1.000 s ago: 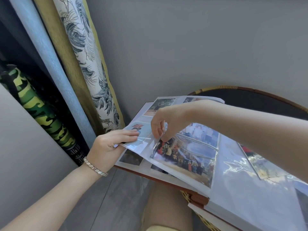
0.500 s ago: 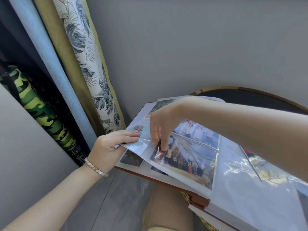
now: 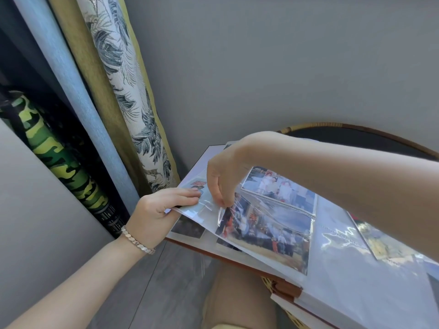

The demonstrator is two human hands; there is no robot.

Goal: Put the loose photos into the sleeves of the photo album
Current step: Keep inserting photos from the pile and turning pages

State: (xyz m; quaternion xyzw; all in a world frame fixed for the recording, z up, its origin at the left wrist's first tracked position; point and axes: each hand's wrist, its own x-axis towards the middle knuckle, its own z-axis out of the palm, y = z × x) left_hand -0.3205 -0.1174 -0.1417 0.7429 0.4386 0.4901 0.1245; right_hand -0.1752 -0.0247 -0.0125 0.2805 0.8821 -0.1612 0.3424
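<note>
A: What is different from a second ago?

B: The right hand (image 3: 223,176) has tipped its fingers downward. It was knuckled over the mouth of the lower sleeve; now its fingertips (image 3: 224,202) are pinched together on the sleeve lip (image 3: 221,216), which curls up off the page (image 3: 194,210). Whether the photo's corner is in that pinch too, I cannot tell.

A: And the photo itself?

B: The group photo (image 3: 268,233) lies in the lower sleeve on the left-hand side of the photo album (image 3: 285,289), under clear film for nearly all its length. Only its outer end sits at the open mouth. With the wrist raised, the upper photo (image 3: 278,186) now shows in full, already sleeved.

A: The left hand?

B: Unmoved. The left hand (image 3: 161,207) clamps the page's outer edge, fingers on top and thumb beneath, keeping that leaf lifted off the one below.

A: So where does that leave the job?

B: By my reading this photo is all but seated; what remains is letting the lip drop flat over its end. On the right-hand side another photo (image 3: 380,241) lies askew, and I cannot say whether it is loose or sleeved.
</note>
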